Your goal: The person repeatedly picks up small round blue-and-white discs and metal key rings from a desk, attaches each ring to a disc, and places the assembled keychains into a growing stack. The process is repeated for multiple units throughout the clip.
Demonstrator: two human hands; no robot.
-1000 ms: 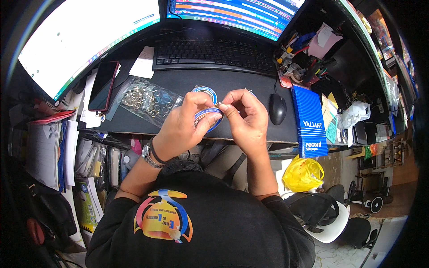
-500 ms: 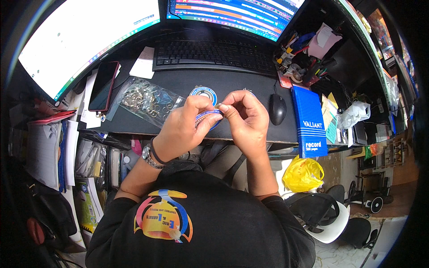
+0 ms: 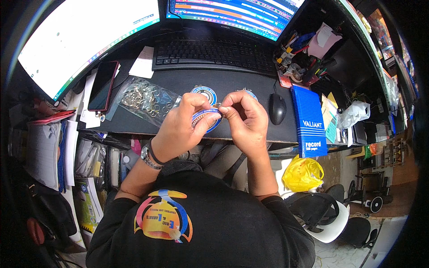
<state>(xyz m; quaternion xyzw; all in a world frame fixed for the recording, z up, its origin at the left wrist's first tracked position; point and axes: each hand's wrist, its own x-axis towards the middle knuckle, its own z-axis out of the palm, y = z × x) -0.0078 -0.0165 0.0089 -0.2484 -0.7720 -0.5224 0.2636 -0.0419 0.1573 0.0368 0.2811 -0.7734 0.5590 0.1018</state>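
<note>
My left hand (image 3: 175, 129) is closed on a round blue-and-white medallion (image 3: 204, 117), gripping it between thumb and fingers with its printed face partly showing. At the medallion's upper right edge, my right hand (image 3: 248, 125) is pinched shut on a small metal piece that looks like a ring, mostly hidden by the fingertips. Just beyond my left fingers, a similar round disc (image 3: 207, 92) lies on the black desk. Another disc (image 3: 251, 94) peeks out behind my right hand. To the left, a clear plastic bag (image 3: 142, 98) holds many metal split rings.
A black keyboard (image 3: 214, 56) lies beneath two monitors. The mouse (image 3: 278, 109) and a blue record book (image 3: 309, 120) are on the right. A phone (image 3: 103, 85) rests on papers at the left. Pens and tape crowd the back right; a yellow plastic bag (image 3: 303, 174) is below the desk.
The medallion in my left hand has tilted, so more of its face shows. My left hand has shifted slightly left, and the disc behind my right hand is more visible.
</note>
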